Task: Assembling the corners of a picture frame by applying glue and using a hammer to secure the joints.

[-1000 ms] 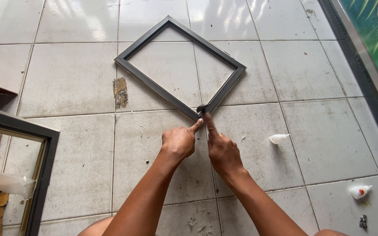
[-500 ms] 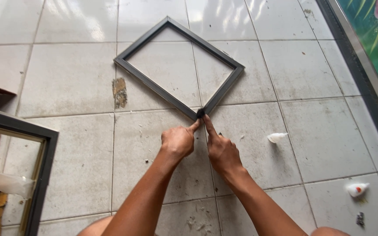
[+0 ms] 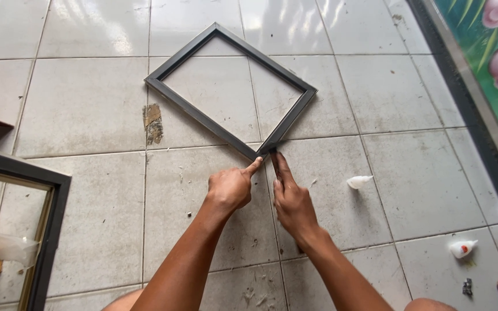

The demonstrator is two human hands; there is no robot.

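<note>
At the far left edge a dark-framed mirror [image 3: 24, 224] is seen only in part, its left and lower portions cut off by the picture border; what is reflected in it cannot be made out clearly. A brown patch [image 3: 153, 122] is stuck on the tiled floor [image 3: 76, 109] just left of the empty dark frame [image 3: 203, 118], which is laid flat on the tiles and turned like a diamond, its nearest corner pointing toward the person.

At that near corner the left hand [image 3: 230, 189] is held as a loose fist, with the thumb stretched forward and pressed against the frame's corner joint. The right hand [image 3: 291, 201] is placed just beside it, its fingers extended together and laid on the same corner; a small dark piece is seen at the fingertips, but it cannot be told what it is or whether it is gripped. The corner joint itself is largely hidden by both hands.

Further right, a crumpled white scrap [image 3: 359, 181] is lying on the tiles, and a small white bottle with a red mark [image 3: 462, 248] is lying on its side near the lower right. A painted panel with pink flowers [image 3: 491, 57] is cut off at the right edge.
</note>
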